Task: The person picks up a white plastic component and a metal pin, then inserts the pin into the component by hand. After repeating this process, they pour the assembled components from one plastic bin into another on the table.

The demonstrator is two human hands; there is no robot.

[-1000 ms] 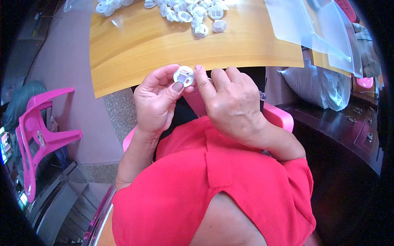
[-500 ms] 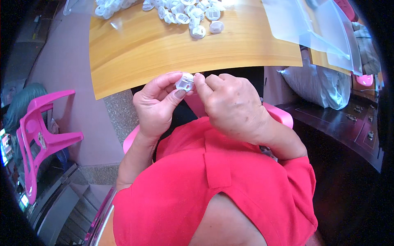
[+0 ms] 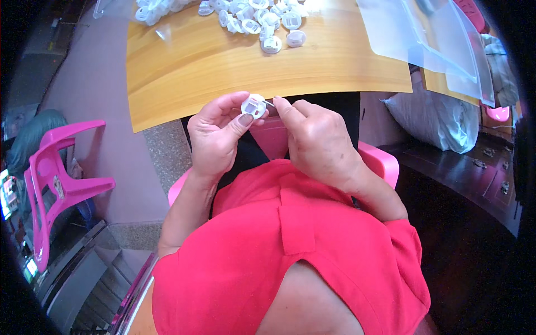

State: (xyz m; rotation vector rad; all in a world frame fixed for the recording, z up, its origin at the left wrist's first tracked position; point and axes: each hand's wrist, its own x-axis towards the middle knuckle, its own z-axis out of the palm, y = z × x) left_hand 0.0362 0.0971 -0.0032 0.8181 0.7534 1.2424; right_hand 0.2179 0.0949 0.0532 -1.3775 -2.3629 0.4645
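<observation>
Between thumb and fingers, my left hand pinches a small round white plastic part with slots in its face. My right hand is closed, its thumb and forefinger gripping a thin, pale, pin-like piece. That piece reaches toward the right rim of the round part; whether it touches cannot be made out. Both hands are over my lap, just off the table's near edge. On the table lies a heap of similar white plastic parts, with a few lying loose at its near side.
Clear plastic bins stand at the table's right. A stuffed whitish bag sits below them. To the left is a pink plastic stool against the pale wall. A pink chair is under me.
The round part has turned so its slotted face shows more. My right hand has drawn slightly right and away from it, exposing the thin piece.
</observation>
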